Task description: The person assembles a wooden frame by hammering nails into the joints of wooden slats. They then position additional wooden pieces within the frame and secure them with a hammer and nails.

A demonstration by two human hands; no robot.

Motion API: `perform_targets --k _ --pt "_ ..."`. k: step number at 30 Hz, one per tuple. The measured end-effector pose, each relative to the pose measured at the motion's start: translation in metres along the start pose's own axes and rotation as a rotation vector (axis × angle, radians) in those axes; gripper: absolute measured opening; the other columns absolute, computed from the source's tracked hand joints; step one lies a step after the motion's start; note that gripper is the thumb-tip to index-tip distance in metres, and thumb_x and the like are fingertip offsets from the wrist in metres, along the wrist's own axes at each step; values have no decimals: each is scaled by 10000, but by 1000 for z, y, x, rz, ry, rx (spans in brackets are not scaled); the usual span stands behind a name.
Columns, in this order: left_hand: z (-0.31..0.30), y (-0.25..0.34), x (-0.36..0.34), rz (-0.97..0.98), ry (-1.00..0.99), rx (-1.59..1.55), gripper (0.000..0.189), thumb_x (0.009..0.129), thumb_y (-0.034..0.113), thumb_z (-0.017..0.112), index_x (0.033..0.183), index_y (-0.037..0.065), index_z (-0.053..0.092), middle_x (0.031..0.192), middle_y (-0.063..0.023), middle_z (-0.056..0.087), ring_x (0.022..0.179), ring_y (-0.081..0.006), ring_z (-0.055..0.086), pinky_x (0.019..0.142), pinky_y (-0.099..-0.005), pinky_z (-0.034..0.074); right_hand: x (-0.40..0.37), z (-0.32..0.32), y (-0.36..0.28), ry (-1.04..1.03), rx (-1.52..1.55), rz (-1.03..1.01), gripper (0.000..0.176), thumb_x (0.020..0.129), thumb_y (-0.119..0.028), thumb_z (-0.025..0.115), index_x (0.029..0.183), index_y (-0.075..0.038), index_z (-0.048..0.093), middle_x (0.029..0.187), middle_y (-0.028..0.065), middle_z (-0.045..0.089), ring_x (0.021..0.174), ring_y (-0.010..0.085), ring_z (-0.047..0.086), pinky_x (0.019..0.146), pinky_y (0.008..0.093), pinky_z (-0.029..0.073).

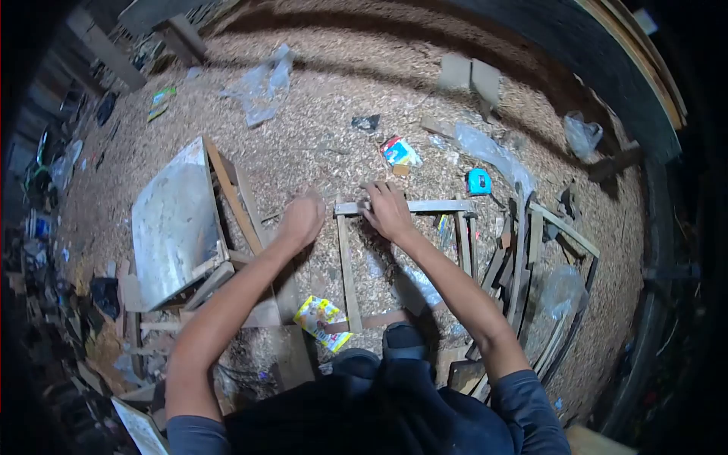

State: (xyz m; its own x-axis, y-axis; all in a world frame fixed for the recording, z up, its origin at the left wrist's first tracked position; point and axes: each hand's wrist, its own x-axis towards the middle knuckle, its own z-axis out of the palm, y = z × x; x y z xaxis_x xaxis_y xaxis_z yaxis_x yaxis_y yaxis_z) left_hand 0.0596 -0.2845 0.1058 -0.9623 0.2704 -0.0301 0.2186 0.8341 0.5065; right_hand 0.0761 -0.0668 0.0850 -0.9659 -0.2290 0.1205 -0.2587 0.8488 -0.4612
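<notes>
A rough wooden frame point(347, 265) of thin slats lies on the sawdust floor in front of me. My right hand point(387, 211) presses on the left end of its top slat point(432, 205), fingers curled over the wood. My left hand point(301, 218) is closed in a loose fist just left of the frame's corner, close to the upright slat; whether it holds something small I cannot tell. My knees and dark trousers point(394, 356) are at the frame's near end.
A grey board on a wooden stand point(171, 224) sits to the left. Loose slats point(531, 250) pile up at right. A blue tape measure point(478, 182), plastic bags, a yellow wrapper point(322, 318) and a colourful packet point(398, 152) lie on the sawdust.
</notes>
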Motion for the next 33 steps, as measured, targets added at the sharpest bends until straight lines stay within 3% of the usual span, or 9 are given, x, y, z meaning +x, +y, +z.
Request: perform_targets --k 3,5,10,16,23,29,31,32,33 --pt "43 -7 -35 -174 7 -19 337 930 244 467 995 -71 568 787 -330 628 776 -494 632 738 -560 502 -8 33 23 116 -62 -110 596 751 -207 776 1282 -98 527 1114 117 600 1095 342 543 952 441 440" --pt "68 13 -52 -303 200 -160 353 919 278 532 1023 -59 555 864 -341 622 819 -498 621 761 -557 488 -6 42 30 -32 -35 -125 602 753 -169 770 1296 -114 517 1136 109 612 1088 333 555 949 440 445" --pt "132 17 -74 -265 199 -308 315 848 167 635 1040 -24 474 968 -256 555 938 -457 552 831 -515 444 -1 52 50 -215 21 -224 490 871 -79 546 1354 -145 495 1203 93 607 1078 324 574 952 450 440" --pt "127 1 -74 -187 162 -237 377 791 63 615 1122 -27 458 923 -222 517 907 -404 535 819 -472 430 -4 64 59 -152 -17 -276 483 877 -67 488 1353 -142 499 1213 89 591 1104 306 551 945 444 431" --pt "128 12 -72 -279 180 -285 294 814 105 598 1057 12 462 941 -207 522 934 -402 533 830 -482 442 -7 60 53 -175 -76 -247 481 875 -74 494 1350 -149 506 1160 71 600 1101 286 548 933 430 436" --pt "122 -6 -52 -291 426 -239 131 911 110 512 960 -2 556 951 -189 540 915 -373 533 830 -449 430 -6 51 47 -157 -33 -218 515 846 -89 617 1343 -179 516 1124 111 605 1104 313 543 962 427 429" --pt "111 -8 -39 -169 503 -273 254 976 147 447 913 -34 613 913 -181 521 900 -337 511 844 -414 408 -10 33 37 -51 -17 -216 493 843 -99 637 1321 -164 531 1124 119 603 1103 322 538 964 443 424" --pt "112 -13 -32 -136 541 -227 229 973 141 502 988 -36 647 906 -139 585 855 -250 556 821 -383 446 -13 26 35 54 -3 -214 473 840 -108 656 1298 -149 546 1125 127 601 1102 332 533 965 460 419" --pt "112 -13 -27 -130 542 -230 229 973 141 502 988 -36 647 906 -139 585 855 -250 556 821 -383 446 -18 23 37 59 -7 -213 473 840 -108 656 1298 -149 546 1125 127 601 1102 332 533 965 460 419"
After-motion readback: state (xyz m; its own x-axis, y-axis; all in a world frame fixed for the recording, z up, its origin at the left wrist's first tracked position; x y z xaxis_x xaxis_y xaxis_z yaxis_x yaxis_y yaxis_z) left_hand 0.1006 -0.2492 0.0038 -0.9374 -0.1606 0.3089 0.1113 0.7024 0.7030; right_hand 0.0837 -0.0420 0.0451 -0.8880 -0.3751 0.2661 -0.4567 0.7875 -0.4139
